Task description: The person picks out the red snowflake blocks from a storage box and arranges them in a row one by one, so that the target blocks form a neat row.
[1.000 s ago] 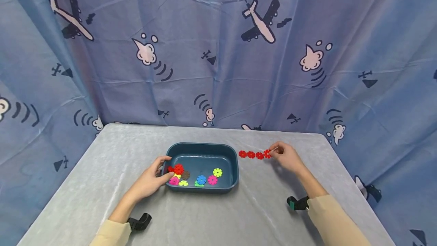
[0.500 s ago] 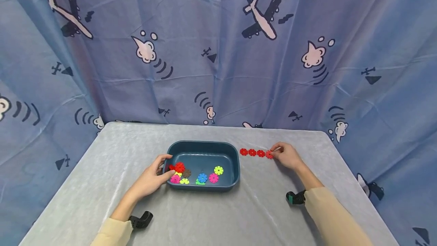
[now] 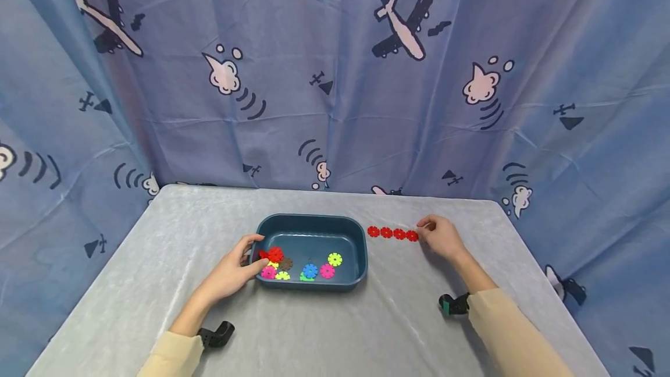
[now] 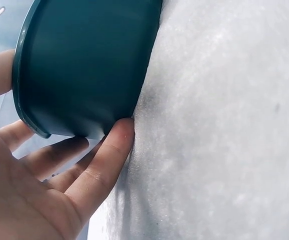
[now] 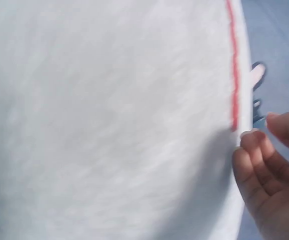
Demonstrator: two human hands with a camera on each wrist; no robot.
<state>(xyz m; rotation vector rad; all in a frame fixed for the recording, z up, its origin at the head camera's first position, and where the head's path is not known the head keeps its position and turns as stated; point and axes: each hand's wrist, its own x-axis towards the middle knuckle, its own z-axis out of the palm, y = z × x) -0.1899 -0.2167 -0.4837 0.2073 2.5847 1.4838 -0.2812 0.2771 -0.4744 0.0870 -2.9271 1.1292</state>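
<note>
In the head view my left hand grips the left end of a dark teal plastic basin, thumb over the rim. The left wrist view shows its fingers against the basin's outer wall. Inside lie flower-shaped plastic discs: a red disc, a blue disc, a pink disc, a yellow disc and others. A straight row of red flower discs lies flat to the right. My right hand is just beyond the row's right end, thumb and fingers apart with nothing between them.
A grey-white cloth covers the table. A blue curtain printed with planes hangs along its back and sides. Black wrist mounts sit at both cuffs of the beige sleeves.
My right fingers have let go of the last red disc, which now lies flat in line with the row. The left hand stays on the basin. The head view has shifted slightly.
</note>
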